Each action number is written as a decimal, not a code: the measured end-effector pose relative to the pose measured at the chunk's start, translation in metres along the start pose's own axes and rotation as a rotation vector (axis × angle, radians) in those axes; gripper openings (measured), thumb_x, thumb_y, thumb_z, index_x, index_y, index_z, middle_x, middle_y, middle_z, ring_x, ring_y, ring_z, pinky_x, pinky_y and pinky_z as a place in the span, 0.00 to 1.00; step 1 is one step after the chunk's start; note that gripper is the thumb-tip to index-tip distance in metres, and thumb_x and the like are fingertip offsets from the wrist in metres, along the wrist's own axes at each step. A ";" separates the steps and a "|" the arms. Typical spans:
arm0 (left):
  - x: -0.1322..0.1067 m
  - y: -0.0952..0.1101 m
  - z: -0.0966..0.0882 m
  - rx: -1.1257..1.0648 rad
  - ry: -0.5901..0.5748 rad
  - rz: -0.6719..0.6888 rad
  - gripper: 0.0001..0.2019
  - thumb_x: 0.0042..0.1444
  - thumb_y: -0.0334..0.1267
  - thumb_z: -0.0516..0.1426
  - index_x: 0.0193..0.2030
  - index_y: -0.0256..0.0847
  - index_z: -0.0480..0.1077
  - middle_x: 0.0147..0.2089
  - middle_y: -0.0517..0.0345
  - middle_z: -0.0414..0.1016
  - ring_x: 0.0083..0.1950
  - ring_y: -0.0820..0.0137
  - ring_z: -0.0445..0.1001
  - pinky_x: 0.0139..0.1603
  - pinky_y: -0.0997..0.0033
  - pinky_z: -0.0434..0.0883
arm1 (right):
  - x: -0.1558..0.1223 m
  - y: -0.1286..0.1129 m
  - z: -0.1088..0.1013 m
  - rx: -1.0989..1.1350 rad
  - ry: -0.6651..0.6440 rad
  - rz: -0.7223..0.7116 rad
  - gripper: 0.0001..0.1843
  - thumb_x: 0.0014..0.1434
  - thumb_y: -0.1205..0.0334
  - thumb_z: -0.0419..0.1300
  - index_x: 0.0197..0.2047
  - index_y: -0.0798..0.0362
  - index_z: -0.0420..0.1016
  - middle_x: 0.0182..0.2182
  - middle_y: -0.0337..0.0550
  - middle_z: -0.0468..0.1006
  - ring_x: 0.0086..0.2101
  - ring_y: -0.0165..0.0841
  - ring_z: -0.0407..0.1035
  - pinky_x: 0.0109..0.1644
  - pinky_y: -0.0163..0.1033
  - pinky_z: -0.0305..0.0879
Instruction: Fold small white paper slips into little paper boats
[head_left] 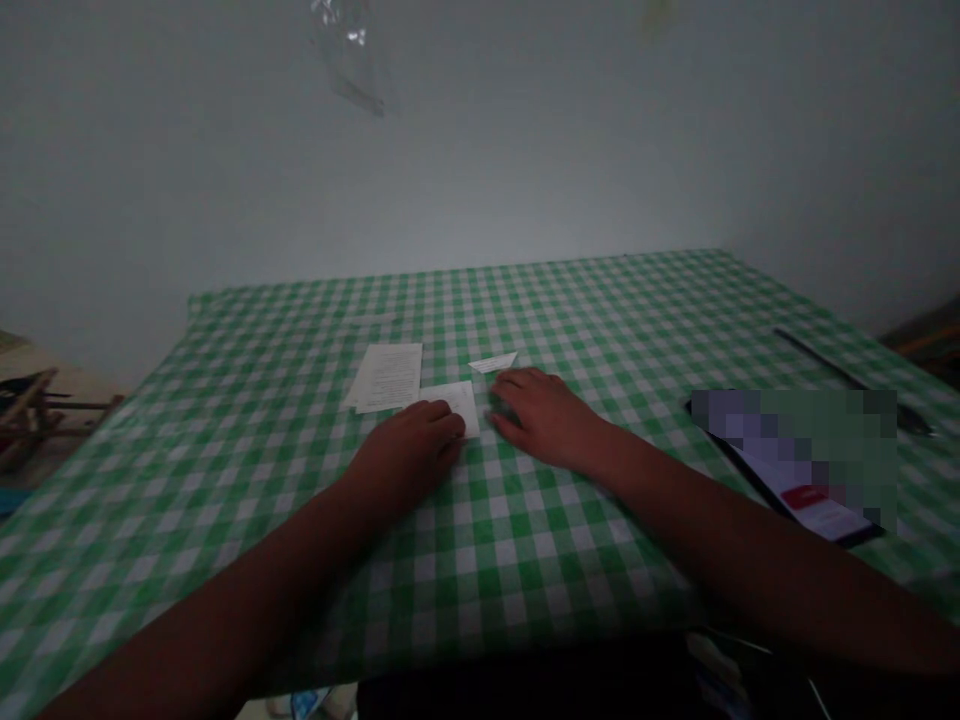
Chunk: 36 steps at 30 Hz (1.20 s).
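My left hand (412, 447) rests on the table with its fingers curled together over the lower left part of a small white sheet of paper (466, 402). The sheet lies flat, and the hand covers part of it. To the right, my right hand (541, 415) is on the cloth with thumb and fingers apart, nothing visible between them. Just beyond its fingertips lies a small piece of paper (493, 363) with a triangular outline and printed lines. A few printed sheets (390, 377) lie overlapped beyond my left hand.
A green and white checked cloth (300, 450) covers the table, which meets a pale wall. A phone (832, 515) with its screen lit, partly blurred out, lies at the right. Behind it is a long dark thin object (817, 357). Clear plastic (351, 55) hangs on the wall.
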<state>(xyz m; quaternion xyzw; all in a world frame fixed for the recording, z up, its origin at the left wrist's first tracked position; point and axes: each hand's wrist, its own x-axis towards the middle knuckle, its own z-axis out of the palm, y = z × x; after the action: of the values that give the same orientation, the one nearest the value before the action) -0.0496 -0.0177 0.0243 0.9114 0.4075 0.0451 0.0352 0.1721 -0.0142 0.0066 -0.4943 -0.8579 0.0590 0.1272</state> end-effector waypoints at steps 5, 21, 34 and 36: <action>-0.005 -0.017 -0.018 0.057 0.236 0.030 0.04 0.59 0.30 0.55 0.34 0.39 0.69 0.38 0.54 0.73 0.42 0.64 0.71 0.40 0.64 0.69 | 0.000 -0.004 -0.002 0.042 -0.001 -0.024 0.18 0.67 0.55 0.52 0.55 0.55 0.71 0.54 0.53 0.73 0.55 0.44 0.64 0.57 0.51 0.61; 0.007 -0.073 -0.005 0.156 0.242 -0.276 0.06 0.60 0.39 0.55 0.36 0.41 0.70 0.38 0.52 0.74 0.37 0.63 0.72 0.33 0.66 0.63 | 0.000 -0.007 0.000 0.036 -0.043 -0.040 0.16 0.67 0.56 0.53 0.52 0.54 0.73 0.49 0.51 0.75 0.50 0.43 0.65 0.54 0.49 0.61; 0.015 -0.081 -0.002 -0.071 -0.038 -0.436 0.21 0.62 0.58 0.51 0.41 0.44 0.75 0.39 0.53 0.79 0.36 0.63 0.75 0.31 0.69 0.62 | -0.003 -0.009 -0.003 0.012 -0.066 -0.048 0.16 0.65 0.56 0.55 0.52 0.54 0.72 0.52 0.51 0.73 0.52 0.45 0.64 0.53 0.50 0.63; 0.015 -0.082 -0.004 -0.055 -0.048 -0.455 0.22 0.61 0.60 0.50 0.43 0.46 0.75 0.39 0.53 0.79 0.36 0.62 0.75 0.31 0.69 0.62 | -0.003 -0.009 -0.003 0.014 -0.068 -0.045 0.16 0.65 0.56 0.55 0.53 0.54 0.72 0.52 0.51 0.73 0.51 0.45 0.65 0.52 0.50 0.63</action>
<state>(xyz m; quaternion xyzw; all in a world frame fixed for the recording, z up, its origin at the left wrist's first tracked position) -0.1009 0.0482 0.0204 0.7955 0.6002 0.0254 0.0790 0.1671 -0.0212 0.0112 -0.4719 -0.8721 0.0789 0.1025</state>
